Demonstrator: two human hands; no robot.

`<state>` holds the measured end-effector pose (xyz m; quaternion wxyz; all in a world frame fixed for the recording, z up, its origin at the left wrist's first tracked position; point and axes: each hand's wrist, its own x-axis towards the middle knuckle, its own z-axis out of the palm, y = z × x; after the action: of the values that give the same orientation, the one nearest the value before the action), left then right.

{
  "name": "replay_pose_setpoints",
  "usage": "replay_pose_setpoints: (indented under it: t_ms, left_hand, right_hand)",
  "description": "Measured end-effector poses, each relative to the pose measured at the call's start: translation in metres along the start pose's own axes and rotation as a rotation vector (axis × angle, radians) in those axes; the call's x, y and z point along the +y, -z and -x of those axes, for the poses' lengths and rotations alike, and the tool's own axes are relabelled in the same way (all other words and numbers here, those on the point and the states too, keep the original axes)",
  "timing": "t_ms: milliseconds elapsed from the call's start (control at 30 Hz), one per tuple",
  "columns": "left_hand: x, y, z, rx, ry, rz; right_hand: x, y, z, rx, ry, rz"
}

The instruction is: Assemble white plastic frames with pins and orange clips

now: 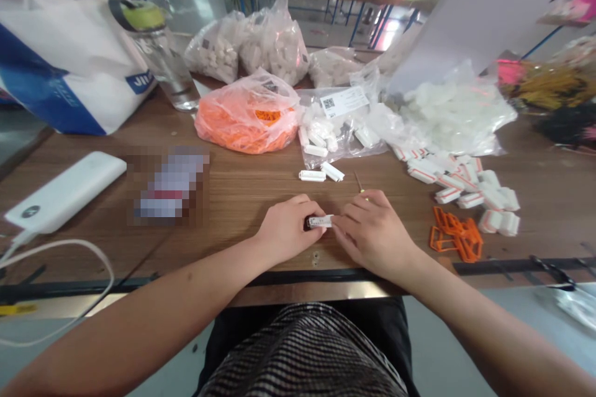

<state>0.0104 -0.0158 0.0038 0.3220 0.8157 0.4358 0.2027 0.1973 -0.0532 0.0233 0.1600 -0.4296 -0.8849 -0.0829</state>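
Both hands meet near the front edge of the wooden table (242,186). My left hand (286,226) is curled and pinches one end of a small white plastic connector (321,221). My right hand (372,229) is closed on the connector's other end, and a thin yellow tool (359,182) sticks out past its fingers. Two or three loose white connectors (321,173) lie just beyond the hands. A small pile of orange clips (456,237) sits to the right of my right hand.
An orange-filled plastic bag (246,116) and clear bags of white parts (261,46) stand behind. Finished white pieces with red edges (460,183) lie at the right. A white power bank (65,189) with cable, a water bottle (162,59) and a blue-white bag (56,43) are at the left.
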Motion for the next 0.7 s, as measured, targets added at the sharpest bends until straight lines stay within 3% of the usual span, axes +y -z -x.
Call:
replay_pose_setpoints:
  t_ms: [100, 167, 333, 400, 500, 700]
  left_hand:
    - [0.0, 0.0, 0.0, -0.001, 0.006, 0.005]
    - [0.001, 0.0, 0.0, 0.002, 0.006, 0.016]
    - [0.001, 0.002, -0.001, 0.002, 0.004, 0.006]
    - [0.001, 0.002, -0.002, -0.001, -0.001, -0.004]
    - [-0.001, 0.002, -0.003, 0.0, -0.022, -0.022]
    - [-0.004, 0.001, -0.003, 0.004, -0.064, -0.027]
  right_hand:
    - [-0.012, -0.002, 0.002, 0.02, 0.069, 0.171]
    - [-0.014, -0.002, 0.005, 0.038, 0.02, 0.139]
    - [0.022, 0.009, 0.034, 0.141, -0.361, -0.119]
    - [0.045, 0.018, 0.053, 0.047, -0.53, -0.109]
    - [0.07, 0.027, 0.075, -0.174, -0.715, -0.3]
    - [0.068, 0.024, 0.079, -0.268, -0.772, -0.429]
